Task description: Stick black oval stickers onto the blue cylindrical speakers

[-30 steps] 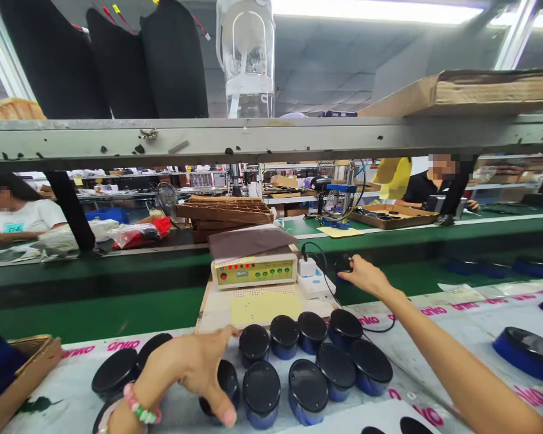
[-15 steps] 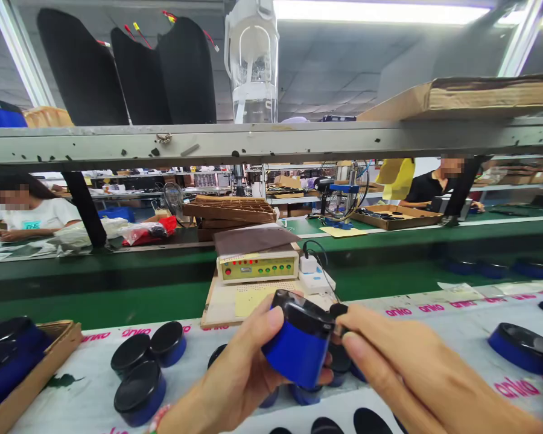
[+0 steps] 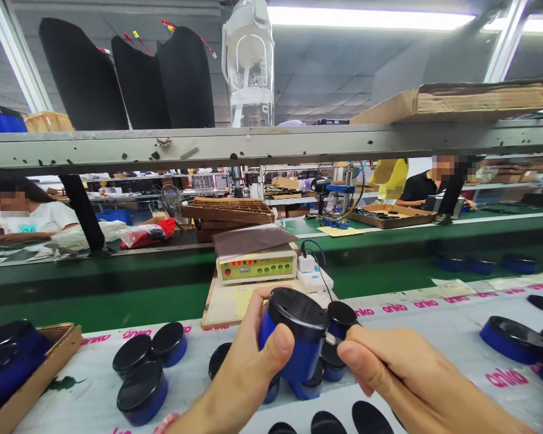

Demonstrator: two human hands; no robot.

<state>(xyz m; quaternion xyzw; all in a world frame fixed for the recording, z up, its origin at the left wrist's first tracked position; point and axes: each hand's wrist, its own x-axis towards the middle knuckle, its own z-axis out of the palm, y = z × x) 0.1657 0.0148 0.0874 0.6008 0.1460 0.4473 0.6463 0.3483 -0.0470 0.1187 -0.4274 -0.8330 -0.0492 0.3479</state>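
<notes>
My left hand [image 3: 253,355] is wrapped round a blue cup-shaped housing with a glossy black top [image 3: 296,331], its thumb across the near side. The housing is held tilted above the bench. Close to its right side, my right hand [image 3: 389,367] pinches a small silvery piece like a cable plug [image 3: 332,339]. The piece points at the housing's side; whether it touches is not clear. Several like units stand below and behind, among them a round black-topped one [image 3: 341,316]. Black oval pieces [image 3: 371,417] lie on a white sheet in front.
A cardboard box [image 3: 67,349] of blue units stands at left, near three loose units [image 3: 142,392]. Behind my hands is a tester box with lights [image 3: 257,268], beside a white power strip [image 3: 314,278]. A shelf beam [image 3: 185,144] crosses above. Two people sit across the bench.
My left hand has turned the housing so its black top faces me more. My right hand has drawn slightly away from it, and the silvery piece now shows between them.
</notes>
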